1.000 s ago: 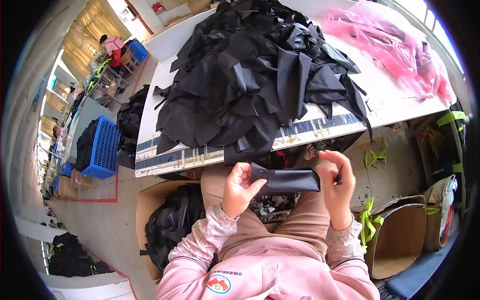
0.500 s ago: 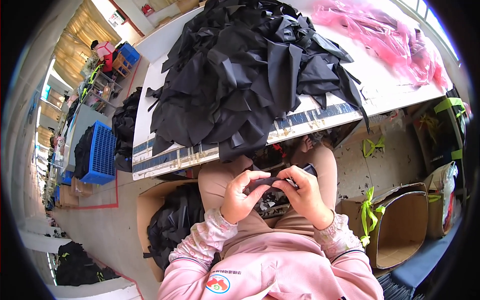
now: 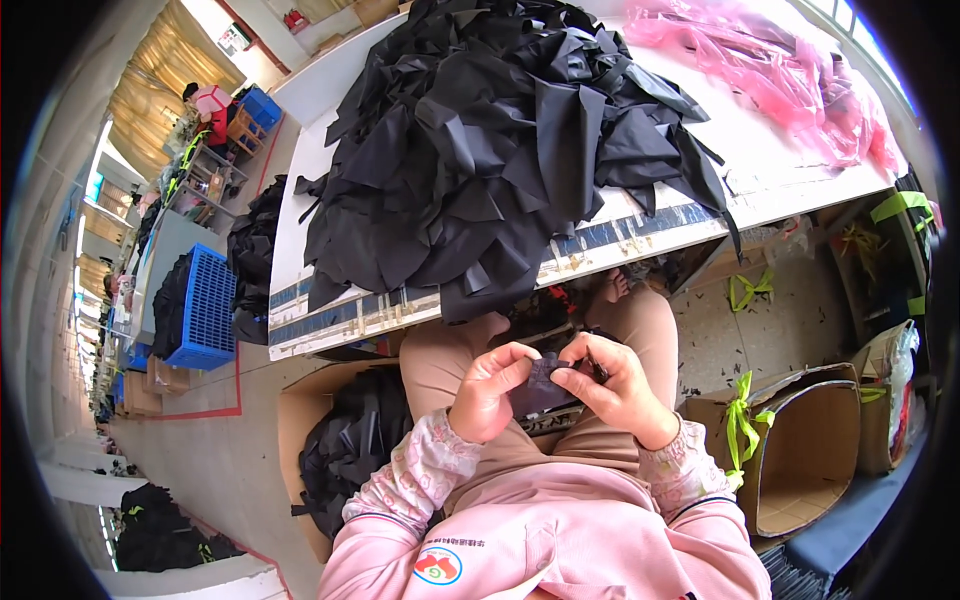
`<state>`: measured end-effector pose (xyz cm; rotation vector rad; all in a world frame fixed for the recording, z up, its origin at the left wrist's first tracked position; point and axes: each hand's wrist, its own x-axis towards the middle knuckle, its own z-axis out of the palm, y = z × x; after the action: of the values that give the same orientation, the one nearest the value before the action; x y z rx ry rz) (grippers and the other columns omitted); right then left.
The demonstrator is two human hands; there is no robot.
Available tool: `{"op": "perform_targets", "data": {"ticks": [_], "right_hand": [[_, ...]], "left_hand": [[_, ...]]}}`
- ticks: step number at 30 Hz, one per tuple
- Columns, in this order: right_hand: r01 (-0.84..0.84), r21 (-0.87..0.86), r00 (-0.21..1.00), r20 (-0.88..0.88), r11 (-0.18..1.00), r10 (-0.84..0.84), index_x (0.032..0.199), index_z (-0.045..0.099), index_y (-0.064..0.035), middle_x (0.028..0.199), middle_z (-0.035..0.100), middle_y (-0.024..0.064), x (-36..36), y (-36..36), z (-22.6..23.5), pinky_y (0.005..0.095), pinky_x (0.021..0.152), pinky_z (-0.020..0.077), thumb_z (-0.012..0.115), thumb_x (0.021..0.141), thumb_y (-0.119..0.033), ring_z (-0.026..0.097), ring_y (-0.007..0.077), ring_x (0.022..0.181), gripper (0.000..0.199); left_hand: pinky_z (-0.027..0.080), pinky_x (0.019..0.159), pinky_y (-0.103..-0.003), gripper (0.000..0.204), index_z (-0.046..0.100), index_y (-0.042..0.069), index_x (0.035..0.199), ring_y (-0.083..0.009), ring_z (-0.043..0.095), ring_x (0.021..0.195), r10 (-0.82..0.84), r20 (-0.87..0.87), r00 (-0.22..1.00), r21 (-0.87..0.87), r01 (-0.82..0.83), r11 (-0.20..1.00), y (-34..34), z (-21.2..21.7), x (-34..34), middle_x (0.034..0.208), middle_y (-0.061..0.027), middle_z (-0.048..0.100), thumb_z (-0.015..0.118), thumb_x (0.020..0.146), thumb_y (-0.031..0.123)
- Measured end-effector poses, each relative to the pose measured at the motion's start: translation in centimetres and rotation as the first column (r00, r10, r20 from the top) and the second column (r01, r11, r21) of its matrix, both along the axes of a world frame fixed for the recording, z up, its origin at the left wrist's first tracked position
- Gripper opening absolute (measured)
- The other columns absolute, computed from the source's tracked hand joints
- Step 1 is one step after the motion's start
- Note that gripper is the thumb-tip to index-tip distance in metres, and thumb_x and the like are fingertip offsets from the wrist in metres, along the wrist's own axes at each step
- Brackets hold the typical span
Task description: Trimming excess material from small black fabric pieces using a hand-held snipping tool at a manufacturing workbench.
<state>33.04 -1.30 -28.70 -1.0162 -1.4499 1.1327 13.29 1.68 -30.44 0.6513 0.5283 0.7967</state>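
Observation:
Above my lap, a small piece of dark fabric is stretched between my two hands. My left hand pinches its left side between thumb and fingers. My right hand grips the right side, thumb against the cloth, and a dark bit shows between its fingers. Part of the fabric is hidden behind the fingers. Beyond my knees, a large heap of black fabric pieces covers much of the white table and hangs over its near edge.
A cardboard box of black fabric stands left of my legs. To my right is another cardboard box with a yellow-green ribbon. Pink plastic sheeting lies at the table's far right. A blue crate and a distant person are at left.
The dark fabric was folded into a narrow strip between my fingers; now it is turned and opened flatter, hanging down. My hands have stayed nearly in place.

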Motion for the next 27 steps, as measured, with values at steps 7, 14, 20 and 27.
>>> {"op": "perform_targets", "data": {"ticks": [7,14,20,27], "right_hand": [[0.078,-0.098,0.995,-0.056,0.992,-0.084,0.081,0.054,-0.0031,0.067,0.046,-0.0051,-0.5,-0.2,-0.1,0.0202,0.052,0.0309,0.067,0.084,-0.006,0.037,0.0020,0.061,0.014],[0.115,-0.097,0.993,0.029,0.989,-0.112,0.081,0.054,-0.0026,0.068,0.047,-0.0045,-0.4,0.1,0.1,0.0206,0.052,0.0322,0.067,0.084,-0.008,0.039,0.0020,0.062,0.015],[-0.075,-0.173,0.975,-0.221,0.982,0.035,0.086,0.058,-0.0045,0.075,0.054,-0.0046,-0.2,0.3,-0.9,0.0201,0.053,0.0357,0.071,0.084,-0.007,0.043,0.0017,0.064,0.013],[-0.218,-0.302,0.856,-0.516,0.928,0.034,0.099,0.056,-0.0023,0.091,0.061,0.0006,-0.4,0.6,-0.4,0.0230,0.075,0.0457,0.071,0.084,-0.006,0.056,0.0077,0.082,0.021]], "left_hand": [[0.046,0.085,-0.024,0.023,0.056,0.003,0.112,-0.0088,0.058,0.092,0.081,0.034,0.996,0.140,-0.085,0.986,-0.8,-1.2,0.6,0.100,-0.0024,0.063,0.062,0.090,0.007],[0.045,0.086,-0.025,0.020,0.058,0.000,0.106,-0.0091,0.054,0.093,0.102,-0.343,0.934,0.420,0.055,0.906,-1.1,1.0,0.5,0.102,-0.0030,0.057,0.060,0.087,-0.004],[0.043,0.087,-0.025,0.014,0.062,0.001,0.099,-0.0103,0.054,0.096,-0.051,-0.341,0.939,0.329,0.170,0.929,-0.5,1.1,-0.5,0.105,-0.0023,0.055,0.061,0.086,-0.005],[0.042,0.092,-0.028,0.011,0.062,0.000,0.095,-0.0129,0.055,0.100,-0.003,-0.112,0.994,0.245,0.031,0.969,-1.0,2.1,0.6,0.110,-0.0053,0.054,0.061,0.085,-0.003]]}}
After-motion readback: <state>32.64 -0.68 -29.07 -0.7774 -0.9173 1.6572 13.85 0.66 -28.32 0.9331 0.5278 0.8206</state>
